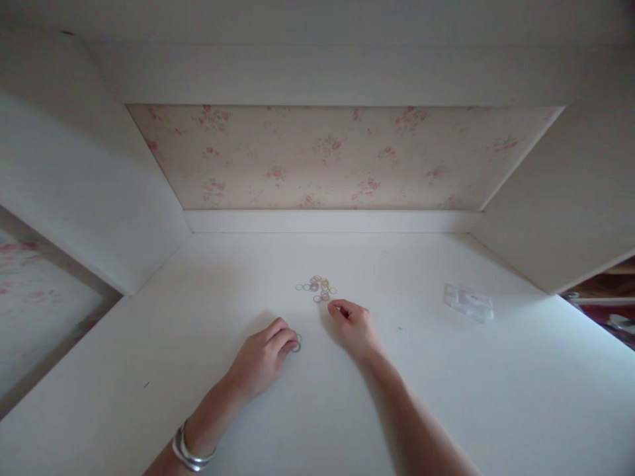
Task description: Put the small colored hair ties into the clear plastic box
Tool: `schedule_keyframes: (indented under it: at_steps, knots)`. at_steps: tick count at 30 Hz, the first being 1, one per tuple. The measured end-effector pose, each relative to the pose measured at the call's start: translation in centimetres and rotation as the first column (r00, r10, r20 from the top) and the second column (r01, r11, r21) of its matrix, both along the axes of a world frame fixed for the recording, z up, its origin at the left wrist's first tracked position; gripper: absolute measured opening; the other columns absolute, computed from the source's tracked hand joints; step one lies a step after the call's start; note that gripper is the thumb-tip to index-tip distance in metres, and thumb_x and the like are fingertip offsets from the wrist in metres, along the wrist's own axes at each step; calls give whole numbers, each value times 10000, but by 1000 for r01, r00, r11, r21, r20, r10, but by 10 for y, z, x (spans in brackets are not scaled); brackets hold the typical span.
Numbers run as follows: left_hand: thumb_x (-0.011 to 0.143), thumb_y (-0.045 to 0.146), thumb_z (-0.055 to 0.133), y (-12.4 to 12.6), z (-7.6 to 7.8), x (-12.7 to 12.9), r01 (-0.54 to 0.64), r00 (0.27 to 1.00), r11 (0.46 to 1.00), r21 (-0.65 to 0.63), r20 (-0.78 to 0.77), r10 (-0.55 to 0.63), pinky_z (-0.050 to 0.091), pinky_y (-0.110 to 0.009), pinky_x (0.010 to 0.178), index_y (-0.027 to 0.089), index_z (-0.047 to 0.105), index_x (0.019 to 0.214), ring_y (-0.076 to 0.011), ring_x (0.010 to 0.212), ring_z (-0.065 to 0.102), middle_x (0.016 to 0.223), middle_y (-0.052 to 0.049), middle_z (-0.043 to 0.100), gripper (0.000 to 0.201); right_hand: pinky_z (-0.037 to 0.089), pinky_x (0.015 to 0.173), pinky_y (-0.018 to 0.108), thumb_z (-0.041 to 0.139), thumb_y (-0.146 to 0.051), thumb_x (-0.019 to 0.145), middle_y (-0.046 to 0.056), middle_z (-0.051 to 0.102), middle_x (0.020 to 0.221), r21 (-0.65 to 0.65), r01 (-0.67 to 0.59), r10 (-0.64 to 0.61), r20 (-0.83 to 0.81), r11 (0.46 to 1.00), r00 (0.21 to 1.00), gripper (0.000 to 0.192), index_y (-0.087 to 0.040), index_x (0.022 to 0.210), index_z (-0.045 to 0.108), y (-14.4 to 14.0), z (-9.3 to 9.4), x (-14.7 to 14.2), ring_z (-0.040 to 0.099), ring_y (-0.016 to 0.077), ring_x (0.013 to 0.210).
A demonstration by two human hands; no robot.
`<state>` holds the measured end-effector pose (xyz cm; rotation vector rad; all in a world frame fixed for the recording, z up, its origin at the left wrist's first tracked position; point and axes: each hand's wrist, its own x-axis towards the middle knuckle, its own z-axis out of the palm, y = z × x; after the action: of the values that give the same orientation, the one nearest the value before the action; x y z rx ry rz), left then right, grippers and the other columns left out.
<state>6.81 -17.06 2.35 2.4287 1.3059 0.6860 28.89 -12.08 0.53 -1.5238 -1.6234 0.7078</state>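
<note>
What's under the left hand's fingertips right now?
A small ring pokes out beside the left hand fingertips on the white desk. Whether more rings lie beneath the curled fingers is hidden.

The white desk (pixel 446 396) is wide and bare over most of its top. A small clear plastic packet (pixel 467 302) lies flat on the desk, far over to its right side. Behind the desk stands a back wall with flowery paper (pixel 342 158), pale with little pink roses. White side walls (pixel 84 192) rise up from both ends of the desk. Past the desk's right edge, some dark red things (pixel 612 317) show, too blurry to tell.
</note>
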Motion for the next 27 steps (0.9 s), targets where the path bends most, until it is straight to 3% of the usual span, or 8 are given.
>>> schedule_keyframes:
  at_steps: [4,27]
  knots:
    - [933,210,420,1,3,-1,44,998,999,-5,-47,-44,455,-230,677,184,597,877,-115,723,560,856,-27,568,187,350,545,225,457,-402,814,23,643,662,-14,-5,5,20,1000,1000,353,-179,840,729,-1,2,-1,524,125,574]
    - [929,213,417,1,5,-4,34,996,996,-84,-82,-41,448,-232,672,191,611,855,-116,723,558,847,-26,568,209,364,562,230,470,-367,822,20,659,689,-29,-40,40,8,999,999,312,-185,824,723,-2,5,-2,549,136,605]
